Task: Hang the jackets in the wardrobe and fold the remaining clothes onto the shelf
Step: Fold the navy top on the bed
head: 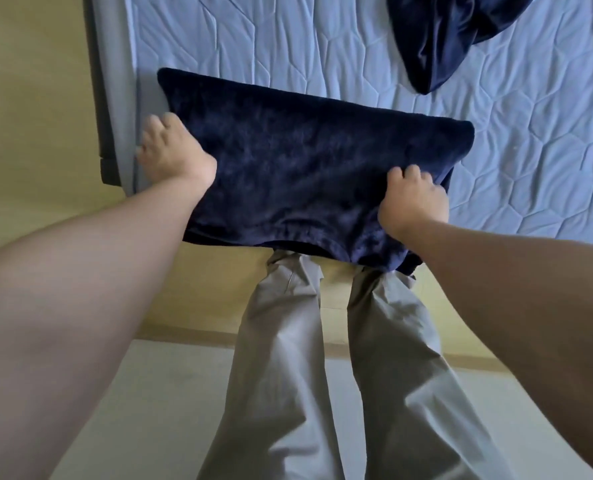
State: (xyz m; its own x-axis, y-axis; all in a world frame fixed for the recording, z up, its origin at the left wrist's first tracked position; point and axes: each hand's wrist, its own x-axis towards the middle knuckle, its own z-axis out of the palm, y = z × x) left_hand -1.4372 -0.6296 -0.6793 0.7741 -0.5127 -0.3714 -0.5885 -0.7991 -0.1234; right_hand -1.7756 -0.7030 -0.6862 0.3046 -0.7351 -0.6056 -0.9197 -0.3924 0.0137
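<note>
**Folded navy garment held at the mattress edge**

Bare forearms reach forward from the bottom corners, above grey trouser legs standing on a pale floor. Both end at a folded navy fleece garment, a thick rectangle lying on the near edge of a blue quilted mattress, its near side overhanging towards the trousers. On its left end, the left hand has its grip around the fold, fingers curled over the edge by the mattress side. At the right end, the right hand pinches the fabric, grip clenched on it. Farther back lies a crumpled dark blue garment, well apart from the folded one.
</note>
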